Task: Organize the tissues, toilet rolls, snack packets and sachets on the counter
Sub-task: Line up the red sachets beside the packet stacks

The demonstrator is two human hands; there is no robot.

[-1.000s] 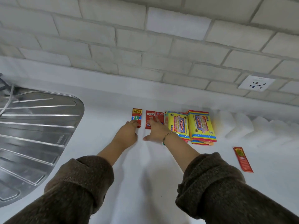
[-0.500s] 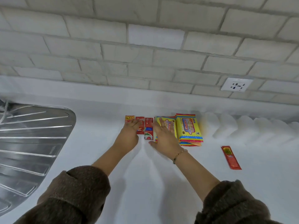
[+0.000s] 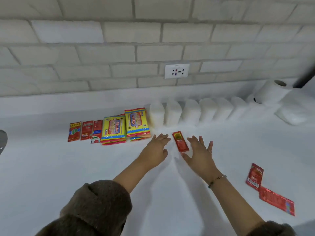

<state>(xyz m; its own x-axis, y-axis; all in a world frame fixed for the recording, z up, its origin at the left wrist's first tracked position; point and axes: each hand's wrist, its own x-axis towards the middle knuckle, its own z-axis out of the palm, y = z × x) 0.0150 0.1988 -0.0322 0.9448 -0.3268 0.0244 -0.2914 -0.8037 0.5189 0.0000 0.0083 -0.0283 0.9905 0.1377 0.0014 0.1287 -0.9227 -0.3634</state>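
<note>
A narrow red sachet [image 3: 180,141] lies on the white counter [image 3: 51,176] between my two hands. My left hand [image 3: 156,150] is flat and open just left of it; my right hand [image 3: 200,153] is open just right of it, thumb near its lower end. Neither holds anything. Three red sachets [image 3: 85,131] lie in a row at the left, beside two stacks of yellow snack packets [image 3: 125,127]. Several white tissue packs [image 3: 190,112] line the back wall. A toilet roll [image 3: 271,92] stands at the far right. Two more red sachets [image 3: 265,186] lie at the right.
A white folded tissue bundle [image 3: 296,108] sits beside the toilet roll. A wall socket [image 3: 177,71] is set in the brick backsplash. The edge of the steel sink drainer [image 3: 2,142] shows at the far left.
Both hands left the row of sachets and snack packets and moved right, to either side of the lone red sachet. The view swung right, bringing the toilet roll and two more sachets into sight.
</note>
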